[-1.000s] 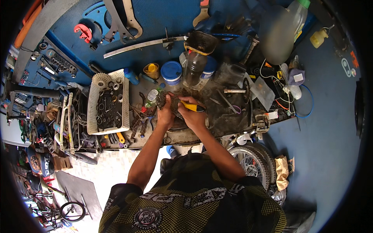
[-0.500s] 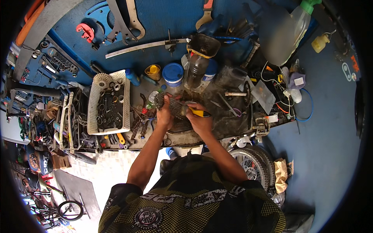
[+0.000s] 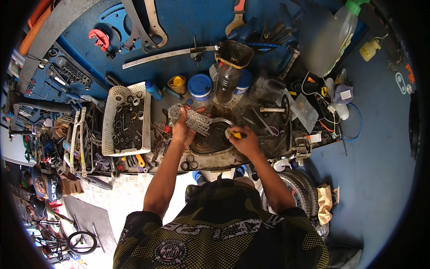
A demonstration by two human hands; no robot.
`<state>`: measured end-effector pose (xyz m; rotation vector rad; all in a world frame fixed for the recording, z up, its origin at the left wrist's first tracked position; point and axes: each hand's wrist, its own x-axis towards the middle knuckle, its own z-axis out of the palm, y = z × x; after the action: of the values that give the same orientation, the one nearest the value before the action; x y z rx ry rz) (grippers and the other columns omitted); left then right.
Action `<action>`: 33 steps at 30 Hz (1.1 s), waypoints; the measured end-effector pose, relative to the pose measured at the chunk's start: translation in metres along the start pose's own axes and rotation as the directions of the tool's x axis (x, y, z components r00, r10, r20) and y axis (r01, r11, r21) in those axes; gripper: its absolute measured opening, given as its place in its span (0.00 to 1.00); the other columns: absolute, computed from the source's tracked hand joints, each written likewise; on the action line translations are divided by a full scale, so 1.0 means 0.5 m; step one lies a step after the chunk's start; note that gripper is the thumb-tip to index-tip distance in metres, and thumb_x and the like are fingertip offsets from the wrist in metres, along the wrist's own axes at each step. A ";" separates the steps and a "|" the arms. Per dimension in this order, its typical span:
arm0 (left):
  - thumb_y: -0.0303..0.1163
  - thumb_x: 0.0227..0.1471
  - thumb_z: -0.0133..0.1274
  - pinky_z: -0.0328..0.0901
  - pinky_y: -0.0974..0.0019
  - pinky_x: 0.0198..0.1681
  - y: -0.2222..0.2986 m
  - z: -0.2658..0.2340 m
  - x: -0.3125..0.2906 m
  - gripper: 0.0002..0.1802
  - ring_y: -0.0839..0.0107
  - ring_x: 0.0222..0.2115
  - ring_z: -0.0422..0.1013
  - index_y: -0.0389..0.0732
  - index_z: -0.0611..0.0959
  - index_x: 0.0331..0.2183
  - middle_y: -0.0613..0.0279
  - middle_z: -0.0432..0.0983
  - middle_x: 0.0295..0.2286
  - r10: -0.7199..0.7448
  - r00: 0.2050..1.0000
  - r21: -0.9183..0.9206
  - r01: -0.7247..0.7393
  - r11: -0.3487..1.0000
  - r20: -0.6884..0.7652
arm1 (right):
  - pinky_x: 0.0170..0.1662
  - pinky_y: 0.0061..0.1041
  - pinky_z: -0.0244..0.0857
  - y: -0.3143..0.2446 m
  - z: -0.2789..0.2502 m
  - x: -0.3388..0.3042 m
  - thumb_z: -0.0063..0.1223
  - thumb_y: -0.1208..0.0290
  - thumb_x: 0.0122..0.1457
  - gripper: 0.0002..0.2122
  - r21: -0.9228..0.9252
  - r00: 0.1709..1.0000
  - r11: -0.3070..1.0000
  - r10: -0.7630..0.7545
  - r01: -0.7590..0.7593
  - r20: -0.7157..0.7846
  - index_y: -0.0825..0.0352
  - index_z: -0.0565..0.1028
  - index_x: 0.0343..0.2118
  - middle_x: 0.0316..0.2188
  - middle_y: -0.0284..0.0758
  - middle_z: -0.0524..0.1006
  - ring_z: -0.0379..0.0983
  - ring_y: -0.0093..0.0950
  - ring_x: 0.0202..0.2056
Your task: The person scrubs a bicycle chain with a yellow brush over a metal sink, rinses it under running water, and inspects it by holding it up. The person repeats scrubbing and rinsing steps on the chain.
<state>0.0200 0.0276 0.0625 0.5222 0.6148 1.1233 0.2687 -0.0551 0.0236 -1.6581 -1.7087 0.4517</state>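
Note:
My left hand (image 3: 182, 130) is closed around a folded grey bike chain (image 3: 196, 121), its rows bunched side by side over the left part of an oval metal tray (image 3: 211, 154). The tray's inside is dark and grimy. My right hand (image 3: 247, 142) grips a brush (image 3: 235, 134) with a yellow and black handle at the tray's right side, apart from the chain. Its pale tip points left, and the bristles are hard to make out. Two dark rings (image 3: 189, 163) lie at the bench edge below the tray.
A white plastic basket (image 3: 148, 130) of small metal parts stands to the left. Behind the tray are a blue-lidded tub (image 3: 199, 86), a yellow cup (image 3: 177, 83) and a dark bottle (image 3: 227, 83) with a cut container on top. Cables (image 3: 329, 101) and a plastic bag lie at the right.
The right hand with the brush has moved right, off the chain. My left hand has shifted slightly left with the chain, uncovering more of the tray.

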 end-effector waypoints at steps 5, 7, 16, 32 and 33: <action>0.55 0.71 0.43 0.73 0.45 0.55 -0.019 0.018 0.008 0.18 0.46 0.51 0.78 0.50 0.71 0.47 0.45 0.81 0.50 -0.014 1.000 0.030 0.015 0.999 -0.011 | 0.46 0.28 0.72 -0.116 0.013 0.047 0.65 0.73 0.61 0.13 0.638 0.995 0.764 0.086 -0.096 0.047 0.60 0.83 0.49 0.38 0.31 0.84 0.78 0.25 0.37; 0.54 0.72 0.41 0.73 0.49 0.54 -0.028 0.032 0.015 0.18 0.51 0.50 0.79 0.49 0.71 0.46 0.46 0.81 0.50 0.000 1.000 0.141 0.003 0.990 -0.022 | 0.46 0.28 0.71 -0.149 0.025 0.050 0.65 0.74 0.60 0.13 0.481 0.981 0.855 -0.160 0.194 -0.112 0.60 0.83 0.49 0.38 0.30 0.84 0.78 0.25 0.39; 0.54 0.72 0.43 0.74 0.48 0.52 -0.033 0.035 0.013 0.19 0.51 0.48 0.79 0.48 0.69 0.47 0.43 0.80 0.49 0.086 0.995 0.210 -0.073 0.975 -0.053 | 0.43 0.27 0.73 -0.143 0.023 0.044 0.68 0.75 0.56 0.11 0.492 0.989 0.861 -0.151 0.131 0.001 0.61 0.84 0.43 0.34 0.32 0.83 0.80 0.27 0.38; 0.54 0.73 0.40 0.71 0.47 0.55 -0.043 0.029 0.014 0.19 0.52 0.48 0.78 0.49 0.69 0.48 0.47 0.81 0.49 0.012 0.994 0.074 -0.004 0.997 -0.111 | 0.42 0.29 0.71 -0.134 0.029 0.011 0.65 0.74 0.59 0.12 0.401 0.983 0.901 -0.120 0.168 -0.141 0.62 0.84 0.46 0.34 0.32 0.81 0.76 0.28 0.35; 0.54 0.73 0.40 0.71 0.47 0.55 -0.045 0.030 0.014 0.19 0.53 0.49 0.78 0.49 0.69 0.48 0.48 0.81 0.49 0.002 0.993 0.088 0.009 0.996 -0.119 | 0.42 0.29 0.71 -0.136 0.031 0.011 0.66 0.74 0.58 0.12 0.381 0.980 0.903 -0.164 0.195 -0.113 0.61 0.84 0.46 0.33 0.33 0.81 0.76 0.28 0.35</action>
<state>0.0472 0.0250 0.0573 0.5319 0.7714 1.1336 0.2094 -0.0542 0.0606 -1.2035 -1.5732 0.5874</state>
